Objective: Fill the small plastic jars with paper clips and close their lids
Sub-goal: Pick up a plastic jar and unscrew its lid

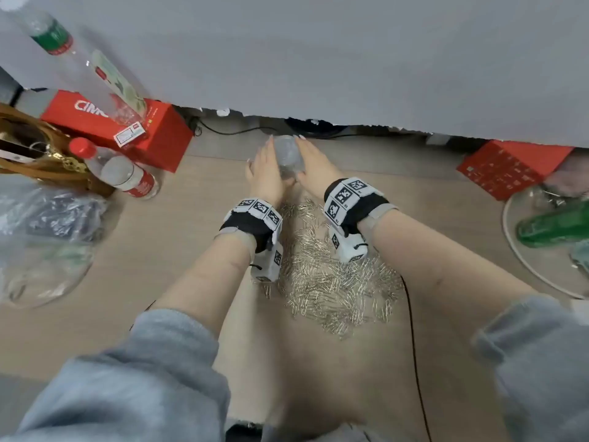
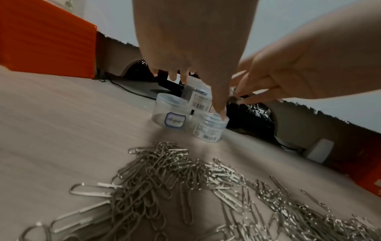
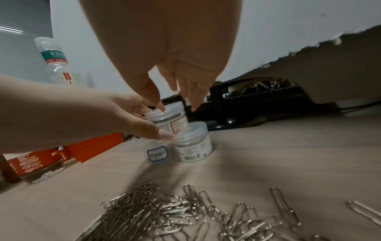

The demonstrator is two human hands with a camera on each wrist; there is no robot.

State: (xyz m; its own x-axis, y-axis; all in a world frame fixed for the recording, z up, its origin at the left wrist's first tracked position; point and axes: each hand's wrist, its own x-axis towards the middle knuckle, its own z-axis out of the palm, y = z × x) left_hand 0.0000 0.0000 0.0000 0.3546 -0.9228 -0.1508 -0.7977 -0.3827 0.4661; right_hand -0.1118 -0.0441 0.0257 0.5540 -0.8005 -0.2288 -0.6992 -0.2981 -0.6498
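I see 3 small clear plastic jars clustered at the far side of the wood-grain surface [image 1: 159, 282], just beyond a loose heap of thin, silvery wire paper clips [image 1: 331, 282]. Each jar is a squat cylinder with a ribbed translucent lid on. The front-left jar [image 3: 156, 151] carries a blue-bordered label with handwriting; the front-right jar [image 3: 193, 146] has a white barcode label and dark grey contents showing through its wall; the rear jar [image 3: 171, 120] has a red-bordered label and sits higher than the other 2, though I cannot tell whether it rests on them or is lifted.

My left hand [image 1: 266, 173] and right hand [image 1: 314, 167] flank the cluster. The left fingers [image 3: 164, 135] are straight and together, lying against the jars at lid height. The right fingers [image 3: 193, 97] point down, spread apart, with the tips at the rear jar's lid; I cannot tell if they grip it.

The surface is pale, matte laminate. Red cardboard boxes [image 1: 127, 129] and clear water bottles [image 1: 121, 173] stand at the left, below a plain grey wall [image 1: 350, 59].
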